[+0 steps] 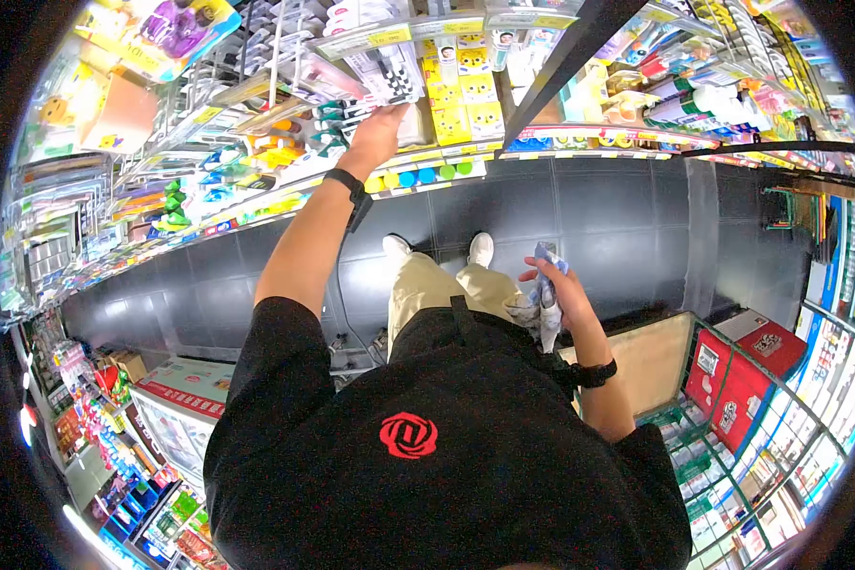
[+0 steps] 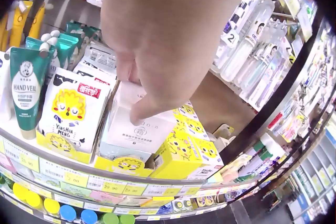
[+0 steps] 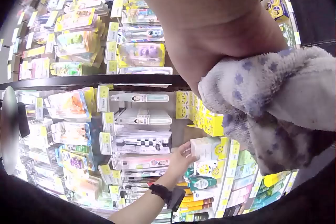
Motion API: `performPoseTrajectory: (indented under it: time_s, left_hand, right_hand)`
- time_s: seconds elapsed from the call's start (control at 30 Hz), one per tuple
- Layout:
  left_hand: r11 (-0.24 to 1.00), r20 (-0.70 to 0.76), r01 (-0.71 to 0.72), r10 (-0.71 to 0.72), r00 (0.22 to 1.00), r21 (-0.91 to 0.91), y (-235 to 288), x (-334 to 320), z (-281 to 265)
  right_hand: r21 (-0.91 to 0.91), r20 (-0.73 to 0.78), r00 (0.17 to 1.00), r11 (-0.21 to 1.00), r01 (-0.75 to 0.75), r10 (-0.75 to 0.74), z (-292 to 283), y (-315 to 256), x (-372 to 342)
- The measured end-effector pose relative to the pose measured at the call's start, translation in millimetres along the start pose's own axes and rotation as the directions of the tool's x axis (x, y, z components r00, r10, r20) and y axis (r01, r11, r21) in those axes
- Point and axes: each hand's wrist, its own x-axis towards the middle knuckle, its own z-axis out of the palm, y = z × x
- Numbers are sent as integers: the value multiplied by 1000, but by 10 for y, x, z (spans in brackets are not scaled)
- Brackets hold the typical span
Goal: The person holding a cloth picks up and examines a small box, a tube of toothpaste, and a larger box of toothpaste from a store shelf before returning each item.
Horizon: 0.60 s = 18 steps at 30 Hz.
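My left hand (image 1: 375, 136) reaches to the shelf and grips a white box (image 2: 144, 129), its thumb across the printed front. The other fingers are largely hidden in the left wrist view. To the box's left stand white packs with a yellow cartoon face (image 2: 71, 109) and a green hand cream tube (image 2: 25, 90). Yellow cartoon boxes (image 2: 181, 153) are at its right. Low at my side, my right hand (image 1: 568, 290) holds a crumpled white cloth (image 3: 262, 87) with blue spots, its fingers mostly covered by the cloth in the right wrist view.
Price tags line the shelf edge (image 2: 79, 174). A dark upright post (image 1: 570, 66) divides the shelving. Toothbrush packs (image 3: 142, 142) hang over the shelf. Behind me are a green wire rack (image 1: 731, 475) and a red box (image 1: 727, 389). Dark floor tiles (image 1: 617, 218) run along the aisle.
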Motion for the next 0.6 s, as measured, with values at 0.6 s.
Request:
performPoseTrajectory:
  time_s: [0.6]
  left_hand:
    - [532,264,125,193,945,-837,1838,-1404,-104]
  right_hand:
    - [497,278,910,857,137,-306,220,-595,73]
